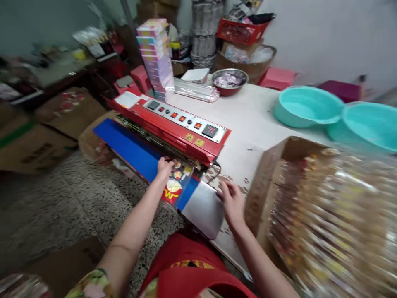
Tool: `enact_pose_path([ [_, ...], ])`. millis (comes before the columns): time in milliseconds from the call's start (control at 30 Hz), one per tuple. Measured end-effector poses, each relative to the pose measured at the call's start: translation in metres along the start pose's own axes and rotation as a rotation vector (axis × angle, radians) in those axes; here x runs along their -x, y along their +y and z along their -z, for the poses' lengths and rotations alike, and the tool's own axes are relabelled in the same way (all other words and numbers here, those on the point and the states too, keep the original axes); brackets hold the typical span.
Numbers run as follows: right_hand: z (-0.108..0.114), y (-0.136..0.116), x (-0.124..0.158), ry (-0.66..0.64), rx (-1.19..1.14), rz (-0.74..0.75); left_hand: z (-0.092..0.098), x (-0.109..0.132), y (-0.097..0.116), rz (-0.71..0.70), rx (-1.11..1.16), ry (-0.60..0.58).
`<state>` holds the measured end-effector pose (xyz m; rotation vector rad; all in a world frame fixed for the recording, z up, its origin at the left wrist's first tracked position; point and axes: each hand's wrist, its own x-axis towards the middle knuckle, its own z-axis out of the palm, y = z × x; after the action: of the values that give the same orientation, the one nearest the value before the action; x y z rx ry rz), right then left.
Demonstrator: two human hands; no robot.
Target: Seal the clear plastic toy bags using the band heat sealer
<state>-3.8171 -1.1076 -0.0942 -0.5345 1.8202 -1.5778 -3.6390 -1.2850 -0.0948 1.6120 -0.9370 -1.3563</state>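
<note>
A clear packet with a printed card [175,182], showing food pictures on black and red, lies on the blue belt [124,142] of a red sealing machine [173,128]. The packet's upper edge is at the machine's slot. My left hand [165,165] is closed at the packet's upper left edge, fingers pressed together on it. My right hand [231,200] hangs over the right side of the metal plate [203,209] at the belt's end, its fingers curled but apart, with nothing seen in them.
At the right stands a cardboard box [263,186] full of filled clear packets. Two turquoise basins [307,107], a metal bowl [229,80] and a stack of small boxes [156,62] are farther back. Cartons [37,145] sit on the floor at the left.
</note>
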Motion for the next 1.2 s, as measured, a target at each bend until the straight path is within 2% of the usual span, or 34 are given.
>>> enact_pose_path([
  [100,0.062,0.013,0.04,-0.006,0.235,0.06,0.018,0.007,0.014,-0.226,-0.139,0.163],
  [167,0.105,0.024,0.07,0.02,0.371,0.127,0.013,0.032,0.013,-0.49,-0.309,0.202],
  [200,0.124,0.029,0.087,0.045,0.423,0.152,0.005,0.051,0.007,-0.649,-0.395,0.166],
  [233,0.141,0.033,0.105,0.073,0.463,0.175,-0.006,0.073,0.0,-0.812,-0.465,0.078],
  [267,0.155,0.036,0.123,0.106,0.498,0.192,-0.019,0.096,-0.01,-0.96,-0.508,-0.066],
  [333,0.177,0.042,0.154,0.193,0.559,0.218,-0.047,0.142,-0.033,-1.182,-0.522,-0.462],
  [400,0.194,0.051,0.174,0.327,0.608,0.232,-0.074,0.184,-0.055,-1.345,-0.539,-0.856],
  [433,0.201,0.057,0.182,0.412,0.622,0.231,-0.088,0.202,-0.065,-1.41,-0.563,-1.013],
  [500,0.211,0.068,0.193,0.579,0.626,0.212,-0.112,0.236,-0.083,-1.522,-0.627,-1.219],
  [567,0.216,0.077,0.199,0.696,0.609,0.175,-0.132,0.262,-0.098,-1.628,-0.672,-1.321],
  [667,0.216,0.086,0.194,0.77,0.595,0.131,-0.161,0.285,-0.116,-1.778,-0.649,-1.31],
  [767,0.215,0.087,0.173,0.797,0.613,0.146,-0.189,0.288,-0.122,-1.823,-0.632,-1.174],
  [867,0.217,0.08,0.151,0.835,0.686,0.186,-0.212,0.278,-0.111,-1.812,-0.653,-1.095],
  [933,0.22,0.075,0.14,0.856,0.772,0.193,-0.225,0.27,-0.099,-1.819,-0.672,-1.082],
  [1033,0.225,0.068,0.124,0.82,0.823,0.198,-0.24,0.258,-0.084,-1.842,-0.692,-1.087],
  [1200,0.231,0.056,0.077,0.725,0.531,0.044,-0.249,0.246,-0.076,-1.847,-0.643,-1.173],
])
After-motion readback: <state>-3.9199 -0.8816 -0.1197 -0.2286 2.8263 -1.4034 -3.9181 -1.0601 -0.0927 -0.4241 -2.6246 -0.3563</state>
